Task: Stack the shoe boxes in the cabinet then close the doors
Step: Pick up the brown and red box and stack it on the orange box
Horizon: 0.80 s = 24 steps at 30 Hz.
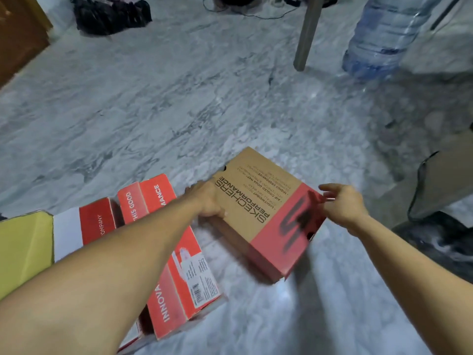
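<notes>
1. On the marble floor [179,103], the brown-and-red Skechers shoe box [266,213] sits tilted, lid shut, so its contents cannot be seen.
2. Left of the Skechers shoe box, red shoe boxes [179,252] lie together, also closed; the forearm hides much of them, and their lettering reads only in part.
3. Left of those, a yellow carton [23,249] is cut off by the frame edge.
4. Left hand [207,203] is clamped on the Skechers shoe box's left edge, fingers tucked beneath.
5. Right hand [343,203] is at the box's right corner, fingers spread apart; blur leaves contact unclear.
6. Beyond the Skechers shoe box stand a large water bottle [384,37] and a table leg [307,34]; a dark bundle [110,14] is too blurred to identify.
7. No cabinet shows.
</notes>
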Tool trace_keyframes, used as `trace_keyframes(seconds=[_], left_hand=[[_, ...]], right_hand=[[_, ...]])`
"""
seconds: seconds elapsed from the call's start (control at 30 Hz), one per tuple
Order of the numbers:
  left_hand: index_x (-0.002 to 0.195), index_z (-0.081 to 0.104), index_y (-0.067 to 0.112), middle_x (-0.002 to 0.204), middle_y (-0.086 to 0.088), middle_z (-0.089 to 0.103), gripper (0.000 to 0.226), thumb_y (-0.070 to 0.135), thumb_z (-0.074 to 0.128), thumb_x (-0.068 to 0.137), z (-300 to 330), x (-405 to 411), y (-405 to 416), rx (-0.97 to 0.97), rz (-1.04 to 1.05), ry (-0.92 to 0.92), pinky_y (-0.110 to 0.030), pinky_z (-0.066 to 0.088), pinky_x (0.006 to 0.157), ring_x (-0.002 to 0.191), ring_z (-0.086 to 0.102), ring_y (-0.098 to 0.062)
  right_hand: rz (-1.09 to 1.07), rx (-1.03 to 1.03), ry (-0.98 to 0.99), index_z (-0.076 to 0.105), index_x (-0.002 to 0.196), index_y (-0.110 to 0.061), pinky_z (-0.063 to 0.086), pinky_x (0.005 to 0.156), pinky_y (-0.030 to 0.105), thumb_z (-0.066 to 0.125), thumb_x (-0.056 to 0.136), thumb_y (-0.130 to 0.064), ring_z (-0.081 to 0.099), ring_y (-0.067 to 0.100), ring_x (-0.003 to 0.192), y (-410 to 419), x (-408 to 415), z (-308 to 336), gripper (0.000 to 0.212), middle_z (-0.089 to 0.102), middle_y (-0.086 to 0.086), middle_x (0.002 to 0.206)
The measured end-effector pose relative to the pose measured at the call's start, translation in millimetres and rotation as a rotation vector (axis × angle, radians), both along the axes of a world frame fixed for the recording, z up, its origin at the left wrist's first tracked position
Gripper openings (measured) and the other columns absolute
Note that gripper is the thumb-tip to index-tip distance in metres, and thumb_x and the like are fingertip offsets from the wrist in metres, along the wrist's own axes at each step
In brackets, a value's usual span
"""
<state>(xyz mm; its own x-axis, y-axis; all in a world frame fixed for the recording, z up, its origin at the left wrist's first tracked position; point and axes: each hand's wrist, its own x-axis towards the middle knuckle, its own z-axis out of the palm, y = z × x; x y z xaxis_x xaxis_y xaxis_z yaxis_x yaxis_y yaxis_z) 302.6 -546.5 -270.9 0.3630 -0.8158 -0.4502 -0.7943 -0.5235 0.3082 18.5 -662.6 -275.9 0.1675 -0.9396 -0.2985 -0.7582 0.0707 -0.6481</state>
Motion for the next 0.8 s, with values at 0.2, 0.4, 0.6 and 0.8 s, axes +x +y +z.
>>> trace_keyframes(seconds=[0.2,0.4,0.6,0.8], left_hand=[[0.138,0.036,0.019,0.131,-0.012,0.044,0.103,0.029,0.092,0.052,-15,12,-8,0.008,0.045,0.08,-0.041,0.044,0.1,0.118,0.049,-0.032],[0.128,0.044,0.017,0.125,-0.008,0.052,0.095,0.035,0.093,0.048,-23,12,-11,-0.033,0.123,0.148,-0.038,0.045,0.098,0.119,0.047,-0.029],[0.129,0.044,0.019,0.122,-0.004,0.039,0.095,0.037,0.091,0.049,-2,0,-6,-0.227,0.179,0.217,-0.034,0.036,0.101,0.125,0.031,-0.023],[0.119,0.033,0.022,0.125,-0.001,0.039,0.095,0.027,0.094,0.047,58,-2,6,-0.46,0.287,0.441,-0.032,0.045,0.089,0.115,0.045,-0.019]], right_hand=[[0.029,0.102,0.137,0.047,0.127,-0.027,0.047,0.081,0.032,0.086,0.055,-0.047,0.056,0.022,0.09,60,18,-17,0.085,0.039,0.011,0.13],[-0.019,0.261,-0.158,0.021,0.144,-0.022,0.051,0.093,0.046,0.096,0.03,-0.039,0.053,0.031,0.113,90,21,-31,0.137,0.04,0.013,0.134],[0.011,0.125,-0.129,0.051,0.112,-0.024,0.052,0.09,0.043,0.09,0.02,-0.055,0.057,0.025,0.102,69,7,2,0.104,0.053,0.008,0.119],[0.116,-0.049,-0.118,0.054,0.108,-0.024,0.051,0.089,0.039,0.094,0.027,-0.051,0.053,0.025,0.1,50,1,73,0.094,0.046,0.011,0.117]])
